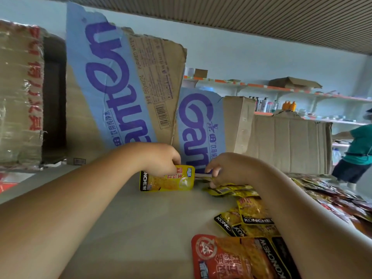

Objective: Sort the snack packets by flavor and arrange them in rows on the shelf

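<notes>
A: Head view. Which hand holds what?

B: The left hand (161,158) is closed over the top edge of a yellow packet (168,181) that stands on edge on the shelf (141,218), against the foot of the blue-printed carton (201,129). The right hand (227,168) pinches a thin packet (203,175), seen edge-on, just beside the first; its flavor cannot be read from this angle.

A: Where are the remaining packets?

B: A loose group of yellow packets (247,214) lies under the right forearm, an orange-red packet (231,256) lies nearest the camera, and a heap of dark red packets (332,196) spreads along the right of the shelf.

A: Probable faults from here?

B: The standing packet would likely topple if the left hand lets go before its neighbour props it. The right forearm, lying across the yellow group, could drag those packets out of place. Flavors could mix where orange-red touches yellow.

A: Obstructions?

B: The tall carton flap (120,81) and a taped box (20,93) crowd the back of the shelf, limiting row depth. A person (356,150) stands far right, well apart
</notes>
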`<state>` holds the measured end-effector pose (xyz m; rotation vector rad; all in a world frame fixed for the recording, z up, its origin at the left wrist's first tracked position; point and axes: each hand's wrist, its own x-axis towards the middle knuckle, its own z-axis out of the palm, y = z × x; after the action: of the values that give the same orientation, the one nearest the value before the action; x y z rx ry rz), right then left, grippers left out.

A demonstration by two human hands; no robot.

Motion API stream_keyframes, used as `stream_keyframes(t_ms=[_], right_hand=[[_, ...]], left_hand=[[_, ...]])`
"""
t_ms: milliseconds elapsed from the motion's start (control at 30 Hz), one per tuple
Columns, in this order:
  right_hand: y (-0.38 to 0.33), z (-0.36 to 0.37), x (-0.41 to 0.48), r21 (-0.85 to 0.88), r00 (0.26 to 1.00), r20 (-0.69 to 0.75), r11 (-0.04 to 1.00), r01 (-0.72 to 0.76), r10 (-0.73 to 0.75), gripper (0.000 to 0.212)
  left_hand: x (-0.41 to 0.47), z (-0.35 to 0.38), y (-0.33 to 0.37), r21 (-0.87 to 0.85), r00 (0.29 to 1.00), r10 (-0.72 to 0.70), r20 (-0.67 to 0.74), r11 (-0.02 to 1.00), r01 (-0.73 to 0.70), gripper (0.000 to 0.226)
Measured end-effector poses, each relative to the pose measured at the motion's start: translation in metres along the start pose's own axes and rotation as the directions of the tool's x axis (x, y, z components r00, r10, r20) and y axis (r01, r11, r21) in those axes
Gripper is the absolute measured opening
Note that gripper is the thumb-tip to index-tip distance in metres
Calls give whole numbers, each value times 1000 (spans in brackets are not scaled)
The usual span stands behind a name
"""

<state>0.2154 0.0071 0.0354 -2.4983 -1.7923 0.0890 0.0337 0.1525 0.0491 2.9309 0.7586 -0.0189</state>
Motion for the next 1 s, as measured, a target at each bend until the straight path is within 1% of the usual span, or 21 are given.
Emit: stream_keyframes(t_ms=[67,133,267,333,367,400,433,467,533,567,600,667,733,800,867,900,933,1000], right_hand=[[1,-2,-1,40,1000,19,999,21,-22,49],[2,-4,-2,74,999,21,996,45,-46,43],[4,-4,-4,168,995,-11,981,99,-99,19],[3,-5,-8,222,994,-29,969,106,-102,10],[1,-7,-11,255,995,-39,961,103,-97,8],[0,-8,-14,277,993,-59,954,110,-98,10],[-1,-10,-15,281,990,-94,951,128,-105,15],[-1,-10,-16,267,985,-138,953,141,-106,18],[-1,-10,-16,204,968,-231,968,148,-100,16],[-2,-10,-16,156,957,-271,976,152,-106,14],[-3,-11,-17,114,946,-301,981,158,-117,13],[-11,-15,-20,55,929,-336,982,180,-152,20],[-23,-16,-23,-57,927,-293,972,228,-234,26],[-36,-10,-22,-120,944,-175,958,260,-279,36],[-45,-3,-22,-104,968,-63,967,235,-242,47],[-48,0,-23,-89,976,-33,973,213,-217,51],[-50,2,-23,-77,980,-21,978,196,-199,52],[-50,0,-24,-54,986,-19,985,163,-164,41]], left_hand=[[1,-2,-8,25,999,-24,31,999,23,17],[2,-3,-15,51,996,-46,70,998,42,22],[4,1,-21,6,985,-81,153,997,81,20],[5,3,-20,-11,974,-83,208,996,87,16],[5,3,-19,-24,968,-93,231,995,101,10],[4,4,-17,-42,961,-105,256,992,119,7],[4,5,-16,-49,954,-112,277,990,131,18],[3,5,-16,-50,945,-120,305,989,142,35],[1,5,-13,-35,927,-136,350,987,159,67],[0,5,-12,-21,922,-141,362,987,159,77],[-1,5,-10,-9,918,-149,366,986,164,81],[-3,6,-8,1,918,-180,355,981,192,82],[-4,7,-6,13,918,-217,332,974,225,80],[-6,8,-4,40,919,-239,313,970,239,78],[-5,8,-3,78,918,-261,297,965,249,76],[-5,8,-3,91,917,-272,293,962,256,78],[-5,8,-3,92,913,-283,292,959,268,80],[-5,8,-6,77,906,-302,296,953,292,88]])
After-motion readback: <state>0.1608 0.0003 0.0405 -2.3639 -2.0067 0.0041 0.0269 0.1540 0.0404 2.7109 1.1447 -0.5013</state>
